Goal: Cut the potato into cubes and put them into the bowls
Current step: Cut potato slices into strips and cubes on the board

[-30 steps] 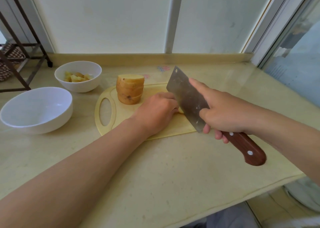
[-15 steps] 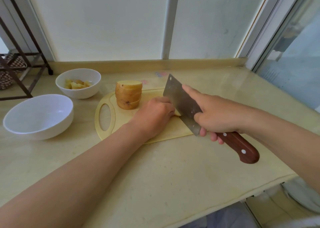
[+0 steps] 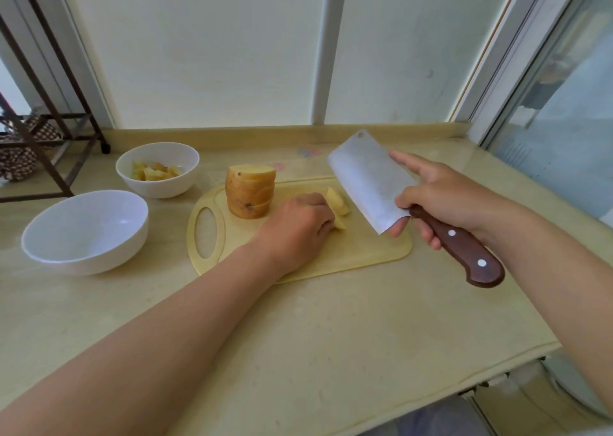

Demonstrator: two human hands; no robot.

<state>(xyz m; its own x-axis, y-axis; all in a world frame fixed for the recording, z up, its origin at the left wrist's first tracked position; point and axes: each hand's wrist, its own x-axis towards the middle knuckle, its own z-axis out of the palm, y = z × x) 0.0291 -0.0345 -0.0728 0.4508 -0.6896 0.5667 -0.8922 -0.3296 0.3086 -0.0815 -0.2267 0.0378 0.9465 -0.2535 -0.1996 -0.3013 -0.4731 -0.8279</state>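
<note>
- Cleaver (image 3: 368, 183) has come up since half a second ago: the blade was down on the cutting board against the left hand, and is now raised clear of it, tilted and off to the right.
- Right hand (image 3: 444, 197) grips the wooden handle, with the forefinger laid straight along the blade's top edge.
- Left hand (image 3: 298, 226) is knuckles-up on the cutting board (image 3: 365, 250), fingers curled over pale cut pieces (image 3: 338, 203) that poke out at its fingertips.
- Potato (image 3: 250, 192): brown-skinned, standing on the board's far left part beside the handle hole. It is sliced into rounds in a stack, with a pale yellow cut face on top.
- Small white bowl (image 3: 162, 187) sits on the tabletop (image 3: 298, 336) behind the board's left end, with yellow potato cubes (image 3: 156, 172) in the bottom.
- Large white bowl (image 3: 84, 253) is nearer, left of the board and apart from it; only its glossy white inside shows.
</note>
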